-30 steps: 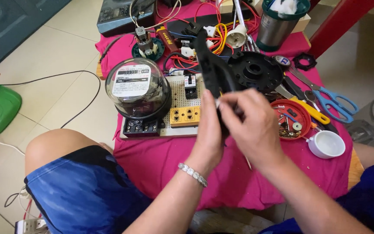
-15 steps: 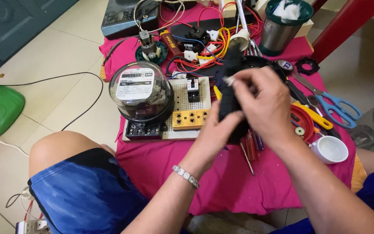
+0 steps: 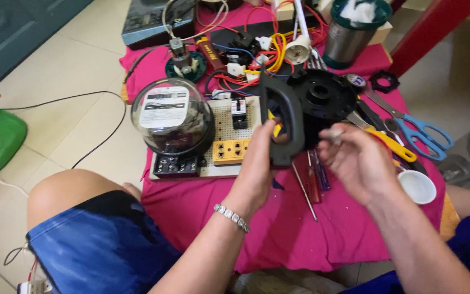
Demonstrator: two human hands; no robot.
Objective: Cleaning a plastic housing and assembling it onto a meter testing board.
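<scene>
My left hand (image 3: 261, 159) grips a black plastic housing (image 3: 322, 98) by its loop-shaped handle (image 3: 290, 117) and holds it tilted over the pink cloth (image 3: 278, 239). Just right of the housing and apart from it, my right hand (image 3: 357, 166) has its fingertips pinched on a small pale part (image 3: 334, 133), which is too blurred to identify. A metal bracelet (image 3: 232, 216) is on my left wrist.
A glass-domed electricity meter (image 3: 172, 117) sits on a perforated board (image 3: 221, 117) with yellow sockets (image 3: 232, 151). Screwdrivers (image 3: 307, 193), a yellow-handled tool (image 3: 393, 144), blue scissors (image 3: 425, 133) and a white cup (image 3: 417, 186) lie to the right. Tangled wires (image 3: 246, 60) and a metal cup (image 3: 349, 35) are behind.
My right hand has come off the black housing and drawn back to the right with the small part. The left hand now holds the housing alone by its handle.
</scene>
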